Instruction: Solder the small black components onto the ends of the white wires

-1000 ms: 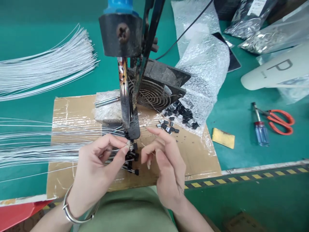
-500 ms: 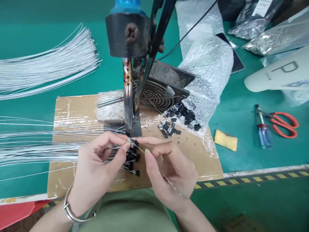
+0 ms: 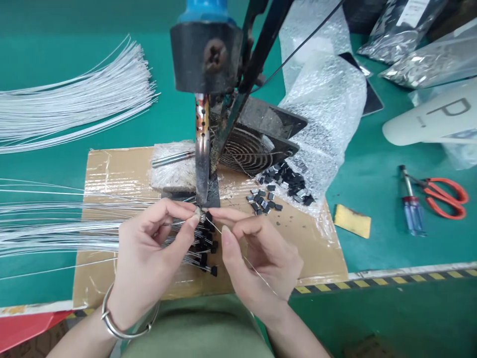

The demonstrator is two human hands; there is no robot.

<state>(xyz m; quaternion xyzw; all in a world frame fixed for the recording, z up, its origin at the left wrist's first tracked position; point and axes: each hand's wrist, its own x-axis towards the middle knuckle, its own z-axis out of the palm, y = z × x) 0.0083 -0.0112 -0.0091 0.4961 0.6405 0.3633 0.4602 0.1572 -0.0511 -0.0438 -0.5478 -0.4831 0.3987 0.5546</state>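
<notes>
Left hand (image 3: 149, 261) pinches part (image 3: 202, 217), right hand (image 3: 263, 256) grips wire (image 3: 262, 277), near iron (image 3: 202, 161); likely soldering, calls for steady feed.

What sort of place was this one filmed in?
Probably an electronics workshop or factory bench: a soldering iron points down over the work, a bundle of white wires lies to the left, and small black parts are heaped nearby.

The left hand (image 3: 152, 253) pinches — the right hand (image 3: 266, 261) curls close opposite.
</notes>
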